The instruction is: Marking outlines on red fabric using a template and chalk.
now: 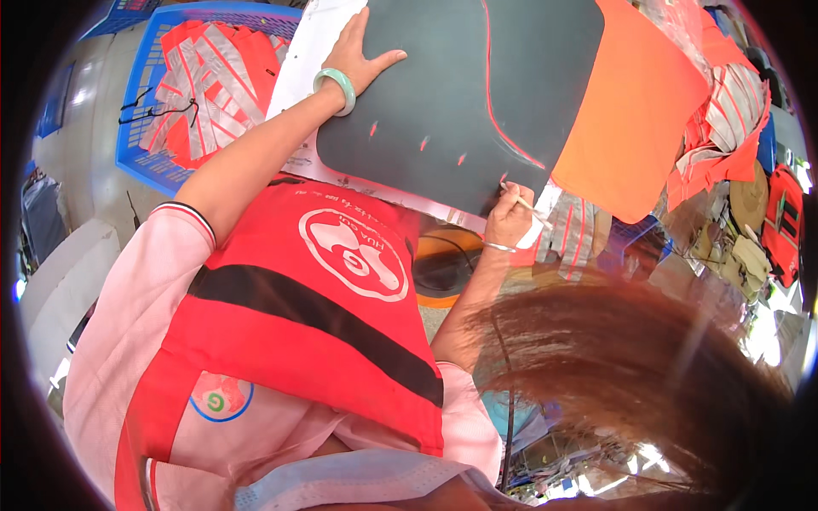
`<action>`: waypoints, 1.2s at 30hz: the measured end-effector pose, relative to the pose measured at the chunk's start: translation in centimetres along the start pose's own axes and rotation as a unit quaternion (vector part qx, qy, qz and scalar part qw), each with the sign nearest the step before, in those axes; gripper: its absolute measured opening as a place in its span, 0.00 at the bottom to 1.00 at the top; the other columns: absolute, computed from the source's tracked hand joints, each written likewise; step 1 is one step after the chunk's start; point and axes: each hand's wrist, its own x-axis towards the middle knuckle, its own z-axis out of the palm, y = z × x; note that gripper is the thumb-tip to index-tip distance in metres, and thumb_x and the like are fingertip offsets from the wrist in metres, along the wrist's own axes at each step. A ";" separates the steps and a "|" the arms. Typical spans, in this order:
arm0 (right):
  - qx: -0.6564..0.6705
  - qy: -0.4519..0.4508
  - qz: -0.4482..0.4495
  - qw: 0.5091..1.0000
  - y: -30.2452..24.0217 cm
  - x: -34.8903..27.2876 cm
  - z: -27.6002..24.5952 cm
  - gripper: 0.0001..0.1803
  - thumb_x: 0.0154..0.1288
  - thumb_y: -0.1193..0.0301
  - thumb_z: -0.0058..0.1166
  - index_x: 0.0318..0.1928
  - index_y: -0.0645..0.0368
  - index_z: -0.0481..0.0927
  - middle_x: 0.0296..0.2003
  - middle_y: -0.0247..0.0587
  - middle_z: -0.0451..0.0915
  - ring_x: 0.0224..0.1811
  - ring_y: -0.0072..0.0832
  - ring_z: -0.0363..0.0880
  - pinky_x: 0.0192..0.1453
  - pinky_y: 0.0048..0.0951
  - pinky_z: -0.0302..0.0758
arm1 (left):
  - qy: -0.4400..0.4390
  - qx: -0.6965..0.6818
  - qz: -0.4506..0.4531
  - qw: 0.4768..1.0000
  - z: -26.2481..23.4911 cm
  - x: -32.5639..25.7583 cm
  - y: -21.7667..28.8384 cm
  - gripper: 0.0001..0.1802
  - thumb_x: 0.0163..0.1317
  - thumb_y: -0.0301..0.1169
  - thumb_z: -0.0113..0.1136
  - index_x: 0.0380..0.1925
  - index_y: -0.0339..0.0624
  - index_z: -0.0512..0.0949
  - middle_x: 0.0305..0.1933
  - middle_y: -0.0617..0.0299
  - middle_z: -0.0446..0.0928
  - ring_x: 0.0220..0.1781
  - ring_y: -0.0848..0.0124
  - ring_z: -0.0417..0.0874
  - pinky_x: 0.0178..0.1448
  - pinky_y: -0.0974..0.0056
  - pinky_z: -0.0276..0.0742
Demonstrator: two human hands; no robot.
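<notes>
A dark grey sheet (426, 94) with rounded corners lies in front of me. A long curved orange-red line runs down it, and several short orange-red marks sit near its lower edge. My left hand (354, 61) rests flat on the sheet's left side, fingers and thumb apart, a pale green bangle on its wrist. At the lower right corner, my right hand (509, 220) pinches a slim, pale, pen-like stick (538, 216), its tip at the sheet's surface. Orange fabric (635, 111) extends from beneath the sheet's right side.
At the upper left, a blue plastic basket (136, 136) holds orange pieces with silver-grey strips (213, 85). Similar striped orange pieces (724, 119) are heaped at the far right. White paper (298, 77) shows under the sheet's left edge. Hair (613, 358) covers part of the lower right.
</notes>
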 end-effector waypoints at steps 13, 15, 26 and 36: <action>0.206 -0.035 0.003 0.978 -2.8 -1.8 3.2 0.09 0.69 0.71 0.46 0.40 0.65 0.71 0.31 0.39 0.78 0.29 0.18 0.74 0.35 0.19 0.72 | -0.005 -0.007 -0.014 1.000 -0.1 0.0 0.2 0.53 0.48 0.56 0.65 0.66 0.38 0.53 0.68 0.48 0.56 0.69 0.58 0.59 0.69 0.61 0.57; 0.186 -0.036 -0.019 0.982 -2.9 -1.8 4.1 0.08 0.68 0.71 0.46 0.40 0.65 0.72 0.31 0.39 0.78 0.29 0.18 0.73 0.34 0.18 0.72 | -0.004 -0.006 -0.015 1.000 0.0 0.1 0.1 0.53 0.48 0.55 0.65 0.66 0.38 0.53 0.68 0.49 0.56 0.69 0.58 0.59 0.69 0.61 0.57; 0.038 -0.011 -0.210 0.977 -3.7 -0.7 4.0 0.06 0.65 0.76 0.47 0.36 0.65 0.76 0.29 0.43 0.78 0.31 0.31 0.78 0.37 0.27 0.75 | -0.010 -0.002 -0.022 1.000 0.1 0.0 0.2 0.54 0.47 0.57 0.64 0.67 0.39 0.52 0.69 0.49 0.55 0.69 0.58 0.59 0.69 0.61 0.58; 0.235 -0.057 0.007 0.970 -5.6 -1.5 4.9 0.11 0.69 0.69 0.42 0.38 0.66 0.73 0.28 0.41 0.78 0.28 0.20 0.75 0.33 0.21 0.73 | -0.013 0.022 -0.037 0.999 0.1 0.2 0.0 0.53 0.47 0.58 0.63 0.67 0.42 0.52 0.69 0.50 0.55 0.69 0.57 0.60 0.68 0.60 0.60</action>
